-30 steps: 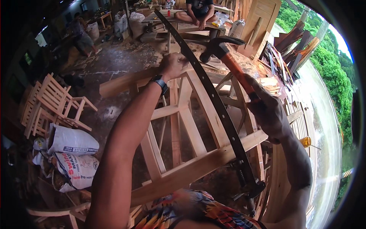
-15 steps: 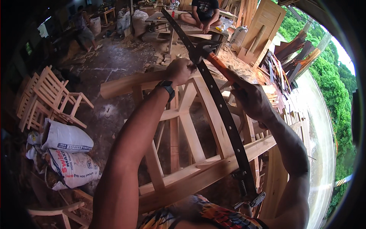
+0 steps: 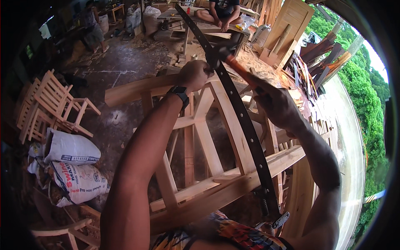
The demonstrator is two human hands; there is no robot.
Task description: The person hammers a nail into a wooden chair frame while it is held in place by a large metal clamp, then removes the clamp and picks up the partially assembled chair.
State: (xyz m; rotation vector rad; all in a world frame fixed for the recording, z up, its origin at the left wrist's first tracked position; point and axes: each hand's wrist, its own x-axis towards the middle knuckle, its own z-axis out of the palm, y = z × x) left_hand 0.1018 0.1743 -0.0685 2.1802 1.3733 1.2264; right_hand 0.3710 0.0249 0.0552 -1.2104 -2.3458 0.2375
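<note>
We hold a hammer [image 3: 225,58] by its orange handle, its dark head low over the top of the pale wooden frame [image 3: 216,125], beside a long black bar clamp [image 3: 246,125]. Our right hand [image 3: 277,104] has its grip clenched on the handle; our left hand [image 3: 195,75] is fisted on the frame's top rail. Two white sacks [image 3: 75,166] with red and blue print lie on the floor at left, below unfinished wooden chairs [image 3: 50,104].

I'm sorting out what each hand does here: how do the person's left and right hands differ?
The left hand is a closed fist resting on the top rail of the wooden frame, while the right hand grips the orange handle of a hammer off the wood. The left hand's wrist carries a black watch; the right hand's wrist is bare. The left hand sits farther from the body, the right hand nearer. Both are bare and closed.
</note>
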